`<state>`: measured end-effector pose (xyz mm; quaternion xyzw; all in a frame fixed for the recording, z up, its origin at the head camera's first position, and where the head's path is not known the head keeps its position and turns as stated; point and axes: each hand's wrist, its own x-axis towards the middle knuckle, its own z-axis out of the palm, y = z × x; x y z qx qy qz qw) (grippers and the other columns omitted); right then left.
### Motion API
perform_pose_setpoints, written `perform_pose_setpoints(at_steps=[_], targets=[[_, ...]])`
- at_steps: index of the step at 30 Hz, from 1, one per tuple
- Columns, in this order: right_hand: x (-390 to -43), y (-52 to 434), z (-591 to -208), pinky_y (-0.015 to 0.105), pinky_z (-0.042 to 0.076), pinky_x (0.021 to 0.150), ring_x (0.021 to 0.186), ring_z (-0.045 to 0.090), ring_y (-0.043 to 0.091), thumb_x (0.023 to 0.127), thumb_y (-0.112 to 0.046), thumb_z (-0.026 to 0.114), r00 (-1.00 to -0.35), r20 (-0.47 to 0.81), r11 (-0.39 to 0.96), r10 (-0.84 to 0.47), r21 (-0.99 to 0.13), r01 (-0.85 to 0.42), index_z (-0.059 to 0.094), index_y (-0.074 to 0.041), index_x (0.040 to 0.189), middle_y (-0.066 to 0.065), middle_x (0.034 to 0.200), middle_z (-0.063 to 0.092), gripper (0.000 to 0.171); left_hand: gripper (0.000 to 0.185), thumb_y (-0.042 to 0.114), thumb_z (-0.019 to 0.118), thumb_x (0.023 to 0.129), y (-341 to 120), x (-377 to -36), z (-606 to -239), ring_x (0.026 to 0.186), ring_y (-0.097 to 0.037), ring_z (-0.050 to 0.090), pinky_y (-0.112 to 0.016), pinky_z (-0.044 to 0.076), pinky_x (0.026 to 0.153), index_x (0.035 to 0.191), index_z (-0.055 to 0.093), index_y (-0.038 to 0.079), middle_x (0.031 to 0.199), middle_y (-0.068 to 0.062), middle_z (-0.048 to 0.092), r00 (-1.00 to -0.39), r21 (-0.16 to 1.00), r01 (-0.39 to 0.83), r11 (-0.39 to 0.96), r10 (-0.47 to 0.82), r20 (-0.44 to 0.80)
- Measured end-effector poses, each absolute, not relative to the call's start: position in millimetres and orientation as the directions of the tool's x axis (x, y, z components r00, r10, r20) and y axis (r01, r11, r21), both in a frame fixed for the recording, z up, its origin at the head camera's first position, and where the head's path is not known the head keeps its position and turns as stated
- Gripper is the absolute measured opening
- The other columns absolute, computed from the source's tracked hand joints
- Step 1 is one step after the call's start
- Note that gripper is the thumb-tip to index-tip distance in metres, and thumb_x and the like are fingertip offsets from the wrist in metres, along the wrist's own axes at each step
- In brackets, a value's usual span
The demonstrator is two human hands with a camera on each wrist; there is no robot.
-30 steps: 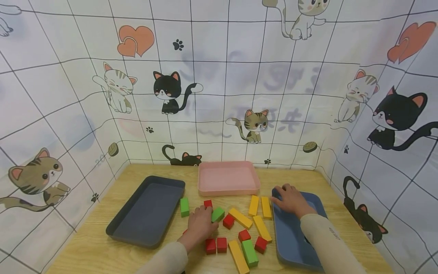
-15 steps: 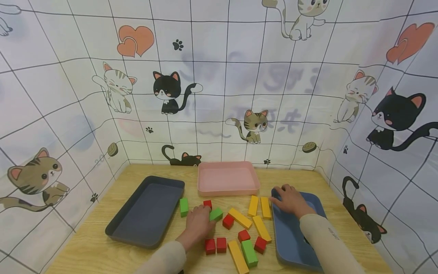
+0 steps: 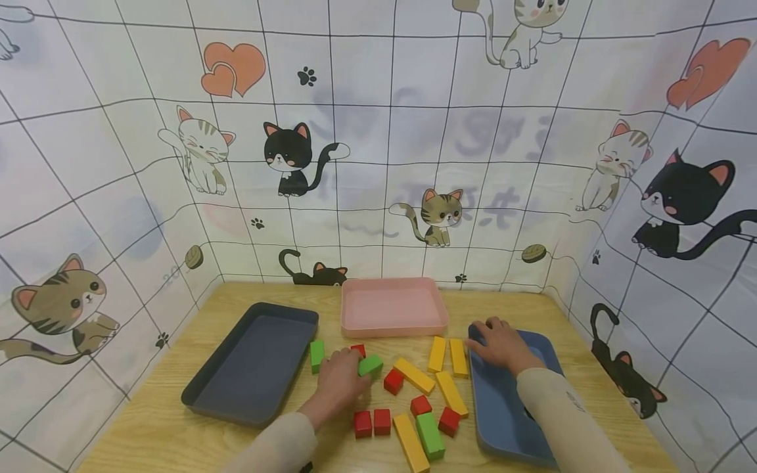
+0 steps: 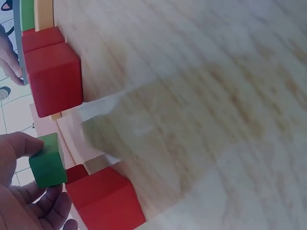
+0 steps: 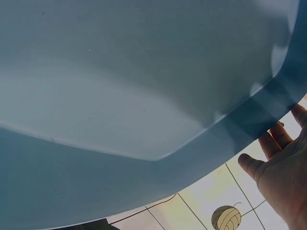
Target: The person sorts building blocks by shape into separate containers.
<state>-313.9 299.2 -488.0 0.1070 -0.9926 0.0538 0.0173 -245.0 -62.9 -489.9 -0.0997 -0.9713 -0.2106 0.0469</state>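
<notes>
My left hand (image 3: pixel 340 382) pinches a green block (image 4: pixel 47 165) between thumb and fingers, as the left wrist view shows. In the head view this hand is left of the middle, with the green block at its right side. A red block (image 3: pixel 358 350) shows just beyond the fingertips, and another green block (image 3: pixel 317 356) lies to their left. On the right, my right hand (image 3: pixel 501 344) rests at the far left corner of a blue tray (image 3: pixel 503 420). Its fingers lie relaxed along the outside of the rim in the right wrist view.
A dark grey tray (image 3: pixel 254 364) stands at the left, and a pink tray (image 3: pixel 395 309) at the back. Between the trays lie several yellow blocks (image 3: pixel 451 394), red cubes (image 3: pixel 382 422) and a green block (image 3: pixel 430 435). A cat-printed cloth (image 3: pixel 378 131) surrounds the wooden table.
My left hand has shifted slightly to the left, and the green block at its fingers has moved a little left and farther away with it. The right hand has stayed on the blue tray.
</notes>
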Motion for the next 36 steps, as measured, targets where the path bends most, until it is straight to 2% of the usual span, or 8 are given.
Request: perform_pose_setpoints(at_steps=[14,23,28,36], targets=[[-312.1,297.1,-485.9,0.066,0.041,0.091,0.114,0.048,0.05,0.097,-0.05,0.056,-0.977,0.039,0.972,-0.211,-0.101,-0.213,0.052,-0.005,0.138,0.032,0.129,0.047,0.061,0.033,0.032,0.076,0.082,-68.4,-257.7,-475.4,0.076,-0.019,0.048,-0.04,0.036,0.069,0.104,0.068,0.008,0.085,0.001,0.058,-0.97,0.462,0.222,0.858,0.144,0.198],[-312.9,297.3,-486.0,0.065,0.041,0.09,0.113,0.048,0.05,0.097,-0.05,0.056,-0.975,0.039,0.969,-0.22,-0.104,-0.223,0.052,-0.005,0.138,0.031,0.128,0.048,0.061,0.023,0.029,0.075,0.082,-71.5,-271.1,-465.2,0.07,-0.018,0.047,-0.036,0.035,0.066,0.094,0.068,0.01,0.077,0.003,0.054,-0.966,0.469,0.217,0.856,0.12,0.228],[-314.6,298.6,-488.3,0.065,0.041,0.09,0.114,0.048,0.05,0.097,-0.05,0.056,-0.976,0.036,0.97,-0.216,-0.103,-0.219,0.052,-0.005,0.138,0.032,0.128,0.047,0.061,0.024,0.03,0.075,0.082,-72.1,-280.1,-457.5,0.069,-0.018,0.048,-0.038,0.035,0.067,0.091,0.067,0.009,0.076,0.002,0.054,-0.966,0.443,0.211,0.872,0.116,0.231],[-315.6,298.7,-489.5,0.066,0.041,0.091,0.115,0.047,0.051,0.097,-0.05,0.056,-0.976,0.036,0.971,-0.213,-0.104,-0.215,0.051,-0.005,0.139,0.032,0.13,0.046,0.061,0.028,0.034,0.073,0.085,-74.3,-293.5,-448.7,0.074,-0.02,0.051,-0.043,0.038,0.072,0.095,0.068,0.009,0.08,-0.001,0.057,-0.962,0.429,0.201,0.881,0.096,0.254]])
